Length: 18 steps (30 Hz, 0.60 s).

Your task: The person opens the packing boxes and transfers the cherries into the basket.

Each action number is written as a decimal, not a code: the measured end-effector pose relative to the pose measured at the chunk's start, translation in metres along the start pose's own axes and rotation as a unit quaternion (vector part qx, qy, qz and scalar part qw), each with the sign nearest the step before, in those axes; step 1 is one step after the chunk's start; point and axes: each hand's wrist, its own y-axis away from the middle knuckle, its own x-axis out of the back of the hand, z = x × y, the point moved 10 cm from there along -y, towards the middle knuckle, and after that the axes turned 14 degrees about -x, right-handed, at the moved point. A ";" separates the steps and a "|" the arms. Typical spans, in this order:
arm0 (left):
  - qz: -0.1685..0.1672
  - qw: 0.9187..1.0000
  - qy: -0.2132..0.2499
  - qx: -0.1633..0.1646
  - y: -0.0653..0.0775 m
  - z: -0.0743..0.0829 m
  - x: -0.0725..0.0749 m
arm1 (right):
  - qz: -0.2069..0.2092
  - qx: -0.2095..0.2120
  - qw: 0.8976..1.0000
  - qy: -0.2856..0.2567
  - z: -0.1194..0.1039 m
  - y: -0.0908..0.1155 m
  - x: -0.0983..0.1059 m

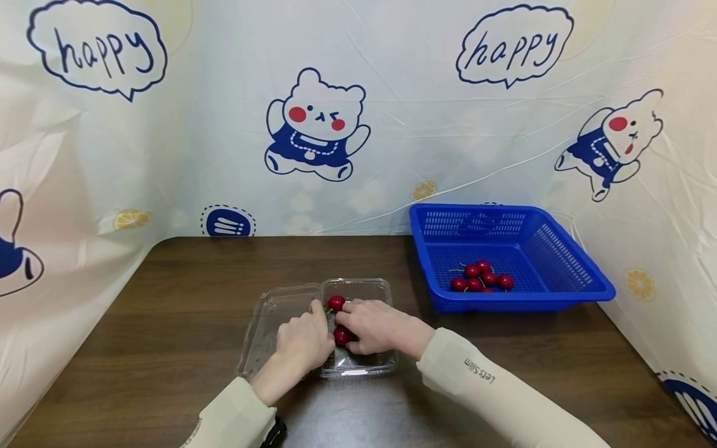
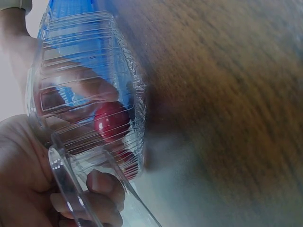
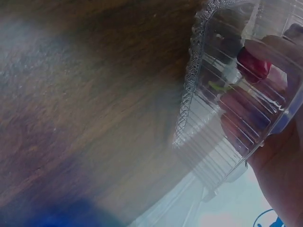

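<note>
A clear plastic clamshell box (image 1: 358, 372) lies open on the table, its lid (image 1: 263, 326) folded out to the left. My left hand (image 1: 305, 339) grips the box along the hinge side; in the left wrist view its curled fingers (image 2: 106, 189) show through the plastic. My right hand (image 1: 381, 325) reaches down into the base from the right. Between its fingers and thumb it holds a dark red cherry (image 1: 342, 336), seen through the ribbed wall as a red cherry (image 3: 253, 65) in the right wrist view. Another cherry (image 1: 336, 303) is at the fingertips, farther back.
A blue plastic basket (image 1: 521, 297) with slotted sides stands at the back right, with several red cherries (image 1: 473, 271) on its floor. The dark wooden table (image 1: 168, 311) meets a printed cloth backdrop (image 1: 224, 124) behind and on both sides.
</note>
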 end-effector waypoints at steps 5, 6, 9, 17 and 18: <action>-0.001 1.000 -0.001 -0.001 0.000 0.001 0.000 | 0.011 0.013 1.000 -0.006 -0.005 -0.001 0.002; -0.002 1.000 -0.001 0.000 0.000 0.001 0.000 | 0.016 0.016 1.000 -0.004 -0.006 -0.001 0.002; -0.001 1.000 -0.001 0.000 0.000 0.001 0.000 | 0.028 0.020 0.999 0.001 -0.009 -0.001 0.004; 0.001 1.000 0.001 0.001 0.000 0.002 0.001 | 0.029 0.012 1.000 0.002 -0.008 0.000 0.000; 0.000 1.000 0.002 0.001 0.000 0.002 0.001 | 0.030 0.012 0.999 0.005 -0.008 0.000 0.000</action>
